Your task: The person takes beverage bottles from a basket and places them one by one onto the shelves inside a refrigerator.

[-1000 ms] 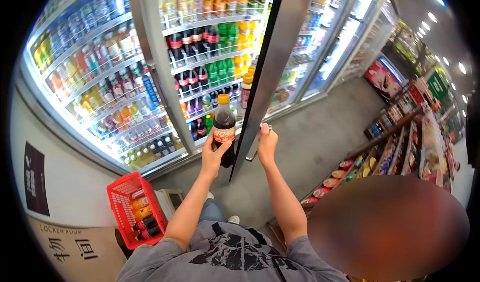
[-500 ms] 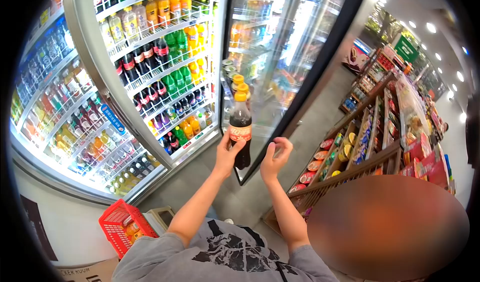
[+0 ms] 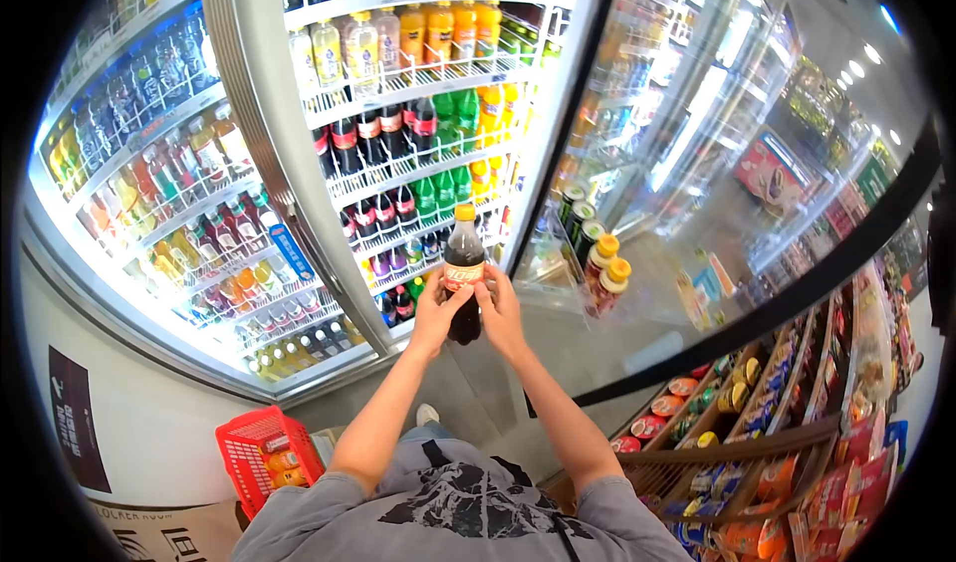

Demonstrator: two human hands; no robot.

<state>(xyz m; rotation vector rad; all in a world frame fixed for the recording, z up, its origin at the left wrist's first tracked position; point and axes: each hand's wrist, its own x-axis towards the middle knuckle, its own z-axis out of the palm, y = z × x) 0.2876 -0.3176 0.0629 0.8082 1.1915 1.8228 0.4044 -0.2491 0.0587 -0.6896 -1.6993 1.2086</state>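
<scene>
A dark cola bottle (image 3: 464, 243) with a yellow cap and an orange-and-white label stands upright in front of my chest. My left hand (image 3: 434, 313) is closed around its left side, thumb across the front. From the right, my right hand (image 3: 502, 313) grips the bottle too, its thumb near the label. Behind the bottle are the lit fridge shelves (image 3: 423, 88), lined with bottled drinks. The bottle's back and the fingers behind it are hidden.
The glass fridge door (image 3: 687, 253) stands open on the right, with more bottles and cans seen through it. A red basket (image 3: 239, 452) holding orange-coloured drinks is at lower left. Snack shelves (image 3: 757, 452) fill the lower right; a closed fridge (image 3: 169, 174) is left.
My right hand has moved from beside the door edge onto the bottle. My view has turned towards the right, bringing the bottle in front of the shelves, and the door appears wider open.
</scene>
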